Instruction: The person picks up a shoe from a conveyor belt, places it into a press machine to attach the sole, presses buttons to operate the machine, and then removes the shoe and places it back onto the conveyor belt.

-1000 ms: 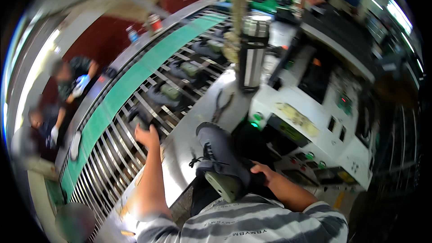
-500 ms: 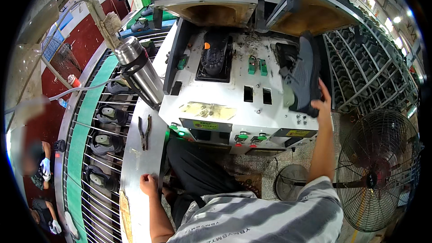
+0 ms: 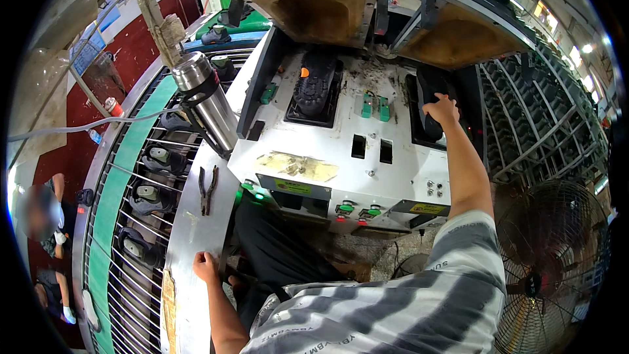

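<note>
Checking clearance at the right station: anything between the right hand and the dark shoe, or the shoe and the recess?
Nothing visible. The right hand touches the dark shoe directly, the shoe lies at the recess, and the lid stands raised above. The shoe's underside is hidden.

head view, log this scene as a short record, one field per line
right hand: on a dark shoe at the machine's right bay; right hand grip unclear
left hand: loosely curled at the metal ledge; left hand holds nothing visible
machine: white machine, both lids raised
left bay: dark shoe with orange mark, sole up
metal ledge: pliers, steel flask
far left: several shoes on rollers
</note>
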Motion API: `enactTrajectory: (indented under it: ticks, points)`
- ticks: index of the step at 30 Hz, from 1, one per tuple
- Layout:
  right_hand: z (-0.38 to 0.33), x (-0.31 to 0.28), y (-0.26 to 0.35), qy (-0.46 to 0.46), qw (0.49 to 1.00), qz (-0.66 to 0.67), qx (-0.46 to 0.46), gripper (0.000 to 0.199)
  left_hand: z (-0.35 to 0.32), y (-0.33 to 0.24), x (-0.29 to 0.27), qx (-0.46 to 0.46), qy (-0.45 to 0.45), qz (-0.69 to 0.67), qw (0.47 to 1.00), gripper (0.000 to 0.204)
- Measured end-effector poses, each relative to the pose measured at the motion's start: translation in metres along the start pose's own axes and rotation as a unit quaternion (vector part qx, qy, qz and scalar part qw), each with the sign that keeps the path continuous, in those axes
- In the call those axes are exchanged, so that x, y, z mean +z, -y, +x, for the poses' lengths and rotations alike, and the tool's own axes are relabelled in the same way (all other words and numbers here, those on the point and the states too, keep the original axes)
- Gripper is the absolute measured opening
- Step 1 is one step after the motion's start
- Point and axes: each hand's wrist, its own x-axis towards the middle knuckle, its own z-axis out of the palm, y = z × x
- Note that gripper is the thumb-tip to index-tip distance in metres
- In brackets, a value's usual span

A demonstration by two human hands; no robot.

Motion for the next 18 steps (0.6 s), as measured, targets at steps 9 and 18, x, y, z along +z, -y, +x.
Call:
enactTrajectory:
  ticks: [9,18]
  points:
    - [-0.036,0.007,-0.024,-0.067,0.995,-0.016,-0.07,0.079,-0.011,-0.038,0.044,-0.032,0.039,-0.138,0.989,0.018]
    - [-0.238,0.107,-0.214,-0.385,0.725,0.549,0.155,0.018,-0.206,-0.281,0.142,0.346,0.653,-0.101,0.666,0.03]
